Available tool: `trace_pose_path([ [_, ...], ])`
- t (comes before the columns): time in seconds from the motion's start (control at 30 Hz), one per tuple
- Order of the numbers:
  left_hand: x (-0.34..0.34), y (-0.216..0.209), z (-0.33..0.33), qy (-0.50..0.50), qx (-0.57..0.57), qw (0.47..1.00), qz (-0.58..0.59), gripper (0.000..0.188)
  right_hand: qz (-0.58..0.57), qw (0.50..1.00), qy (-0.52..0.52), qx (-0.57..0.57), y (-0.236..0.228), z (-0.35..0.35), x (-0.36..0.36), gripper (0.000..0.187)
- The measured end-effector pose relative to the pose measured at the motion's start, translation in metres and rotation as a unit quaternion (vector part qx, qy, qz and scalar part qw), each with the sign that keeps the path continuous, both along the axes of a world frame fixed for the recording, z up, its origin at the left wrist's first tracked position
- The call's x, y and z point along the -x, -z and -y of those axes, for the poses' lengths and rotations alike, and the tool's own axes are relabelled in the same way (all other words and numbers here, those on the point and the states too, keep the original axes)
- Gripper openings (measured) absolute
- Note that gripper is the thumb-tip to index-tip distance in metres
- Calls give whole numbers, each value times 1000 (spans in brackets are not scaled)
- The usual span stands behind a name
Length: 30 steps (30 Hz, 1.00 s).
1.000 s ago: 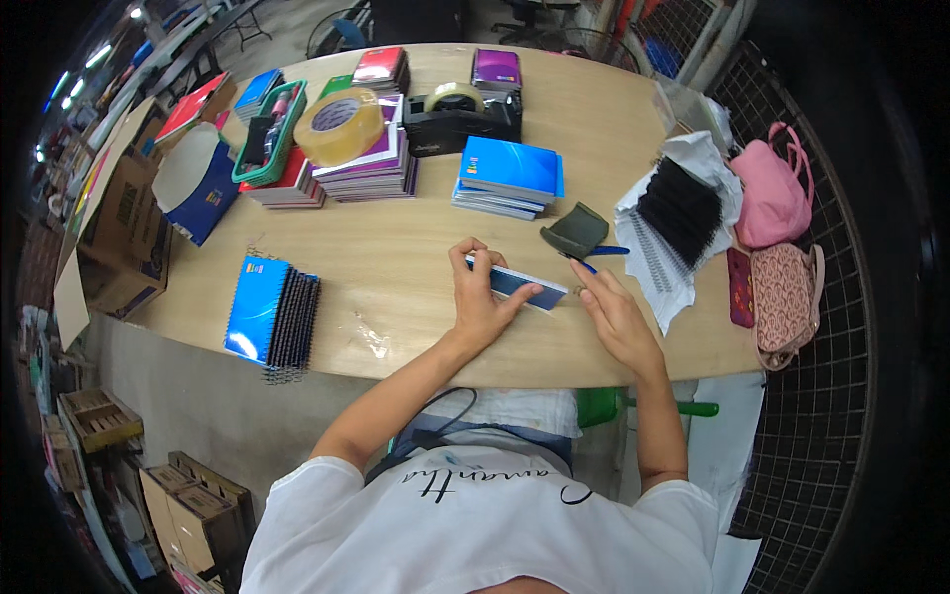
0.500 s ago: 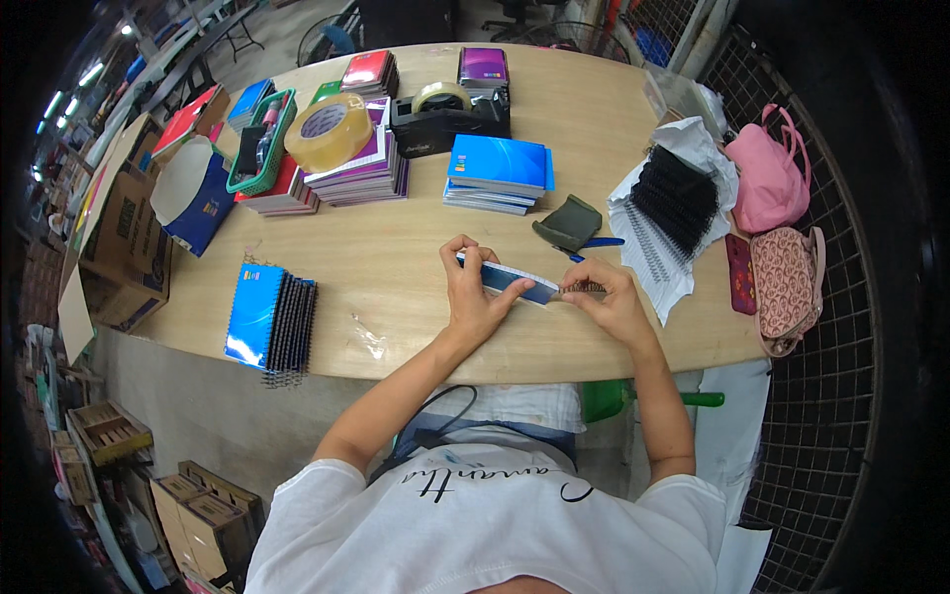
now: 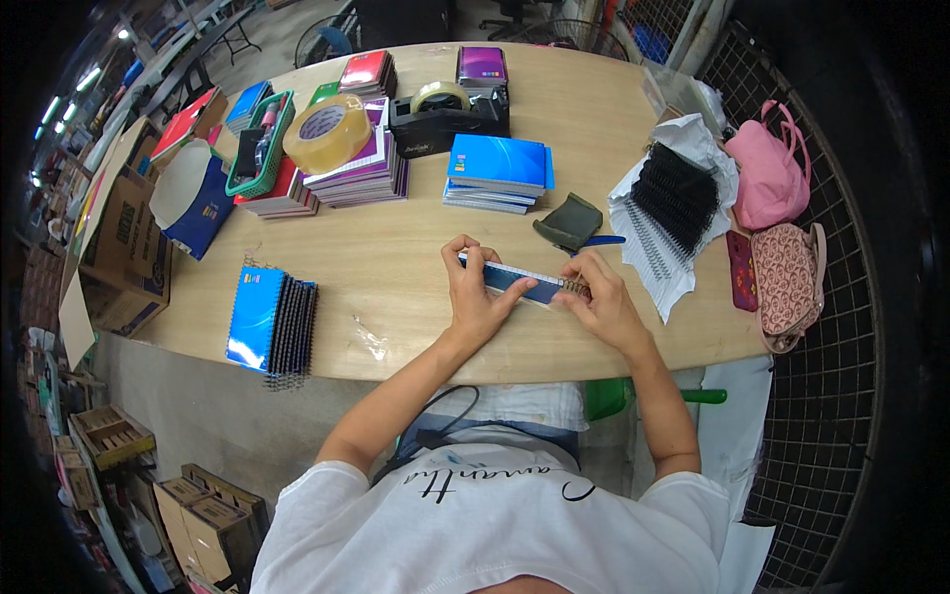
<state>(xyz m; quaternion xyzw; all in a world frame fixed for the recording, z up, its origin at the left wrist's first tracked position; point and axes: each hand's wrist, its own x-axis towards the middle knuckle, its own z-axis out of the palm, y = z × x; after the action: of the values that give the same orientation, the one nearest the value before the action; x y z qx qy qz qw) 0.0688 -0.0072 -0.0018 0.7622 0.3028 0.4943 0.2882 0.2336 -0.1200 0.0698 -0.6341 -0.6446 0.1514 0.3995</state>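
Observation:
My left hand [image 3: 477, 294] grips a small blue notebook [image 3: 507, 281] on edge, its fingers and thumb on either side of it. At the notebook's right end, my right hand [image 3: 606, 305] pinches a dark spiral binding coil [image 3: 577, 288] against the punched edge. How far the coil is threaded I cannot tell. Just beyond my right hand lie a dark green curved holder [image 3: 569, 222] and a blue-handled tool [image 3: 604, 240], partly hidden. Many black coils [image 3: 676, 201] rest on white paper [image 3: 645, 259] to the right. Bound blue notebooks [image 3: 255, 315] stand at the left front.
Stacked blue notebooks [image 3: 500, 170], a black tape dispenser [image 3: 450, 127] and a large tape roll [image 3: 327, 134] occupy the table's far side. A green basket [image 3: 261, 147] sits beside them. On the right are a pink bag [image 3: 767, 176], a patterned pouch [image 3: 789, 282] and a phone [image 3: 740, 272].
My right hand has moved slightly left and closer to the notebook's right end, with the coil in its fingers. My left hand keeps its hold, almost unmoved.

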Motion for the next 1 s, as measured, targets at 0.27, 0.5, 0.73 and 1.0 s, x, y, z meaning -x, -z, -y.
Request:
trace_pose_path([
  [0.27, 0, 1, 0, 10, 7, 1000, 6, 53, 90, 996, -1, 29, 9, 2, -4, 25],
  [0.5, 2, 2, 0, 3, -18, 1000, -9, 53, 184, 983, 10, 9, 12, -4, -2, 35],
  [0.73, 15, -8, 1, 94, 39, 995, -19, 58, 297, 943, 110, 104, 25, -55, -47, 50],
  [1.0, 26, -11, 9, 102, 40, 993, -43, 59, -256, 922, -249, 152, -12, -16, -56, 56],
])
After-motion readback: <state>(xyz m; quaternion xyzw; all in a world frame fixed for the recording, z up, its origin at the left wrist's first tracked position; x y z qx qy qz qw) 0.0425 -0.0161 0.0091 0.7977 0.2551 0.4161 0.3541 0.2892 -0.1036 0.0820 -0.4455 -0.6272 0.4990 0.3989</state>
